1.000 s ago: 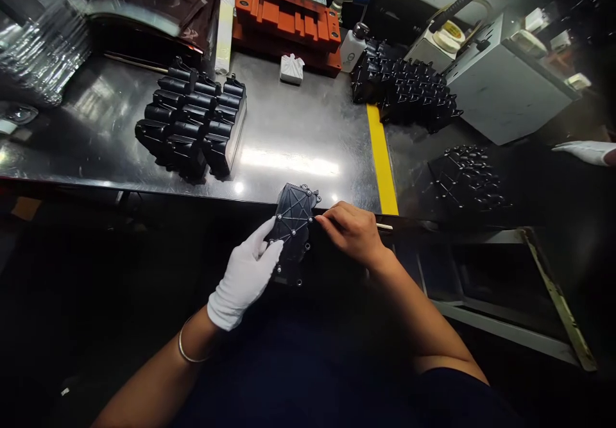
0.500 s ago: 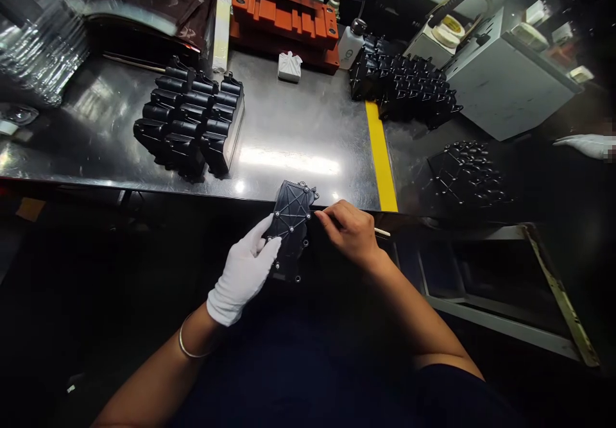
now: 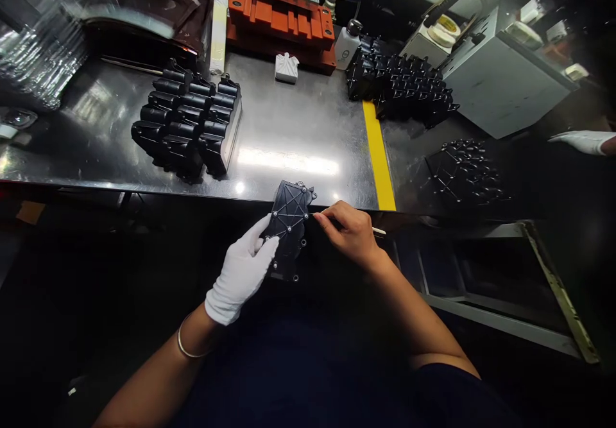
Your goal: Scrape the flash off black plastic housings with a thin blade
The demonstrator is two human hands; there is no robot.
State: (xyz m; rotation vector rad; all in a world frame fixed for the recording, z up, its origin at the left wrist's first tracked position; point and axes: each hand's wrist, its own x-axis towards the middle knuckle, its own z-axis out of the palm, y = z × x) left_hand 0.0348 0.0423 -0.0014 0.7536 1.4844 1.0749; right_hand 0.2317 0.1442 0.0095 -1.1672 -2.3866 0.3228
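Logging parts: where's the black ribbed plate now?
Head view, centre: the black ribbed plate sits at the steel table's front edge, in the gloved left hand, bare right hand beside it.

Stainless steel table [image 3: 298, 120] with yellow tape strip [image 3: 378, 158], light glare across its top; grey equipment housing [image 3: 505, 81] at rear right
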